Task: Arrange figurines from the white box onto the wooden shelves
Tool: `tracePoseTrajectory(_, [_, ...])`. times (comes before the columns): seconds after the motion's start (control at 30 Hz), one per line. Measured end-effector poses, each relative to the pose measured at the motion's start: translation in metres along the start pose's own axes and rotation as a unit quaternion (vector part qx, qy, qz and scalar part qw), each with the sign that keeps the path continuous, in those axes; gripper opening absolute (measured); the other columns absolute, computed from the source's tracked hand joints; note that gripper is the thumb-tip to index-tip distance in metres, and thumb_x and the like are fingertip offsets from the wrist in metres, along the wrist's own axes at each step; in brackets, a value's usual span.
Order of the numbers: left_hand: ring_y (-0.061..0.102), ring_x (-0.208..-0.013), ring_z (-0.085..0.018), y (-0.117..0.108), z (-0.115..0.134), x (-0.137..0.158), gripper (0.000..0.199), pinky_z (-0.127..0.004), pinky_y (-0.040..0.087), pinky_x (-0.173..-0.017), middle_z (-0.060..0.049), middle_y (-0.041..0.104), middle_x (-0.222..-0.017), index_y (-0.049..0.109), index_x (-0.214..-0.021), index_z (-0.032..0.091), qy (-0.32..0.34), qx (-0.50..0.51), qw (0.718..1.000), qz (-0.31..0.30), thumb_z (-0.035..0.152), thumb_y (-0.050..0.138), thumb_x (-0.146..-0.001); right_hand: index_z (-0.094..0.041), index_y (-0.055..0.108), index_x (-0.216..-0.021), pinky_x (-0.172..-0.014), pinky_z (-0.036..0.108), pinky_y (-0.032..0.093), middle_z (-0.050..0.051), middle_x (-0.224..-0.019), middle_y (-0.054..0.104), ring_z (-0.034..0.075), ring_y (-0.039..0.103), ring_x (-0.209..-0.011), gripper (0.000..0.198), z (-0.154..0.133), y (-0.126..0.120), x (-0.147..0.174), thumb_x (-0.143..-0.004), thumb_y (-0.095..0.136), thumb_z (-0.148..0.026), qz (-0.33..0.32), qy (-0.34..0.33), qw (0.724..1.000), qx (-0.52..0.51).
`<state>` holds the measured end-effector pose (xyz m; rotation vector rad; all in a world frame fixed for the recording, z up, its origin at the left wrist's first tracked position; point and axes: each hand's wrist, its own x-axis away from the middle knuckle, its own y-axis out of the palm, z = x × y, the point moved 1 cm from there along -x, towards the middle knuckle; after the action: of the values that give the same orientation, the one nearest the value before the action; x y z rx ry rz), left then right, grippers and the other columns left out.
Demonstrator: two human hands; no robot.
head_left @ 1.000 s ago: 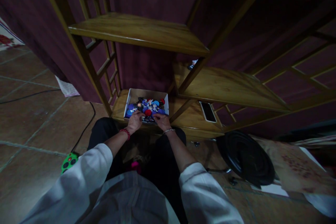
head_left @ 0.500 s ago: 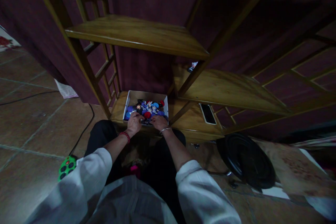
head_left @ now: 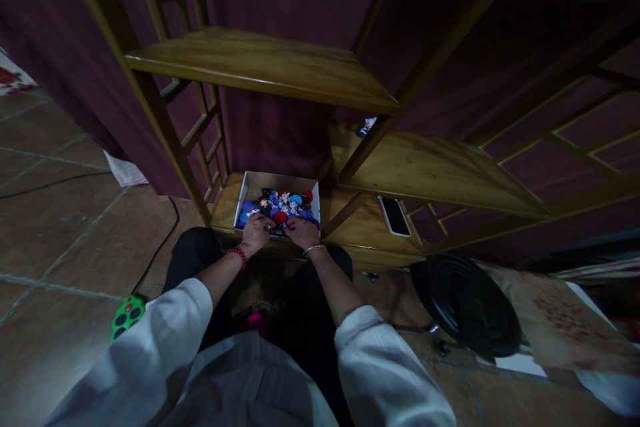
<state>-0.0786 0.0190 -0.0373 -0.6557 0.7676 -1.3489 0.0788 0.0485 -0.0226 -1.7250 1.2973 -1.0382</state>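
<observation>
A shallow white cardboard box (head_left: 280,180) stands on the low wooden shelf in front of my knees. Small toy figurines (head_left: 287,202) in blue, purple, black and red fill it in a jumble. My left hand (head_left: 256,232), with a red bead bracelet at the wrist, reaches over the near edge, fingers curled among the figurines. From the other side my right hand (head_left: 303,233), wearing a silver bangle, has its fingers bent down into the box. Between the fingertips shows a red rounded piece (head_left: 280,218). Whatever each hand grips is too small and dark to make out.
Wooden shelf boards (head_left: 260,63) and slanting posts surround the box. A phone (head_left: 396,216) lies on the low shelf at right, and a small figurine (head_left: 367,127) stands above it. A black round stool (head_left: 467,307) is on the right, a green power strip (head_left: 127,315) on the left floor.
Both hands stay at the box's near edge, with only slight finger movement around the red piece. The figurines look nearly the same.
</observation>
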Motion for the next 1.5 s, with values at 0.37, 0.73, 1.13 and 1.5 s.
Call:
tracePoseTrajectory(0.37, [0.051,-0.101,-0.018,-0.003,0.005,0.003,0.038,-0.033,0.041,-0.094,-0.004,0.063,-0.1,0.069,-0.088,0.022,0.045,-0.004,0.999,0.005,0.001,0.046,-0.068,-0.029,0.065,-0.094,-0.082,0.027,0.047,-0.004,-0.093,0.069,0.014,0.063,-0.088,0.021,0.012,0.003,0.007,-0.075,0.057,-0.032,0.044,-0.008,0.993,-0.112])
tracePoseTrajectory(0.73, [0.05,-0.102,-0.019,0.009,0.017,0.002,0.035,-0.036,0.033,-0.1,-0.003,0.062,-0.104,0.061,-0.108,0.023,0.085,-0.021,0.996,-0.026,0.015,0.051,-0.076,-0.024,0.065,-0.095,-0.08,0.028,0.049,-0.003,-0.083,0.069,0.014,0.064,-0.079,0.027,0.033,0.021,-0.014,-0.069,0.061,-0.027,0.048,-0.026,0.952,-0.301])
tracePoseTrajectory(1.13, [0.05,-0.101,-0.017,0.009,0.015,-0.004,0.03,-0.033,0.031,-0.101,-0.003,0.061,-0.104,0.063,-0.105,0.024,0.054,-0.035,0.997,-0.051,0.024,0.053,-0.077,-0.021,0.063,-0.096,-0.082,0.029,0.049,0.0,-0.087,0.069,0.013,0.064,-0.081,0.028,0.016,0.017,-0.018,-0.068,0.061,-0.02,0.066,-0.068,0.934,-0.346])
tracePoseTrajectory(1.5, [0.053,-0.1,-0.018,0.007,0.02,-0.005,0.02,-0.032,0.032,-0.1,-0.006,0.064,-0.096,0.065,-0.09,0.019,0.027,-0.054,0.997,-0.046,0.024,0.053,-0.075,-0.02,0.063,-0.093,-0.083,0.029,0.049,0.001,-0.088,0.069,0.013,0.064,-0.083,0.022,0.009,0.025,-0.019,-0.071,0.062,-0.023,0.081,-0.076,0.94,-0.324])
